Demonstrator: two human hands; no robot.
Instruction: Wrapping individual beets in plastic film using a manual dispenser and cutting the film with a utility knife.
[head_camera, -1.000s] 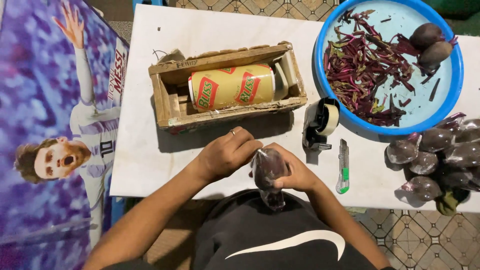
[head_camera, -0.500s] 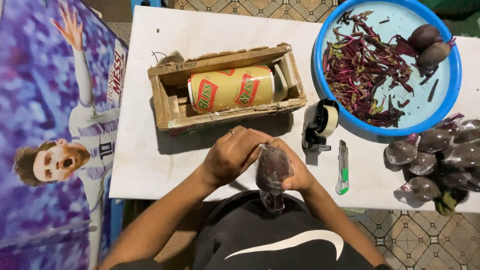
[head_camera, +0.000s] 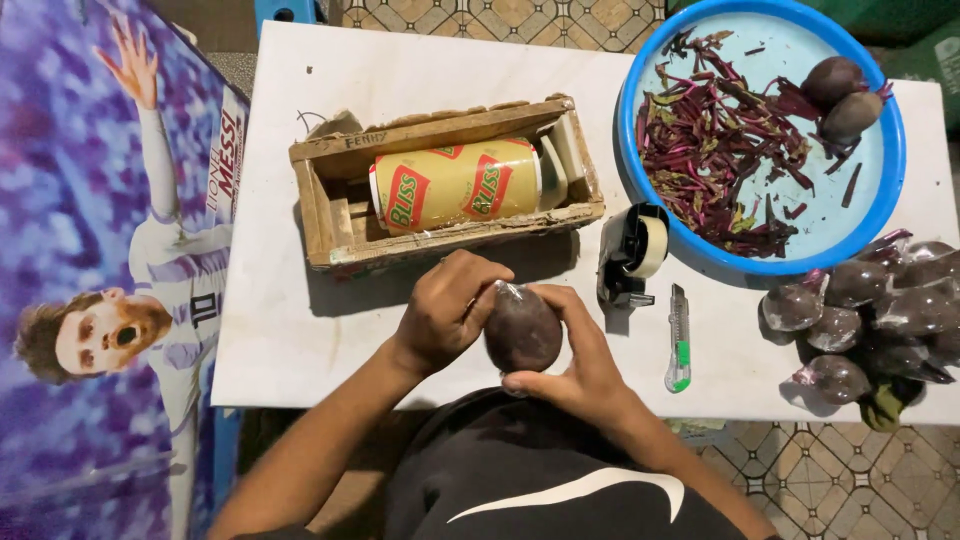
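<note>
While my right hand (head_camera: 585, 370) cups the dark beet (head_camera: 522, 332) from below, my left hand (head_camera: 447, 308) closes on its film-covered top.
Both hands clamp it above the table edge (head_camera: 300, 385); film roll (head_camera: 455, 185) lies beyond my left hand, cutter (head_camera: 679, 340) just right.

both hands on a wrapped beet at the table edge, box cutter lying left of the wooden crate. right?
Not quite. The box cutter lies right of the wooden crate, beside the tape dispenser, as the head view shows. The rest holds: left hand and right hand hold the wrapped beet at the table edge.
</note>
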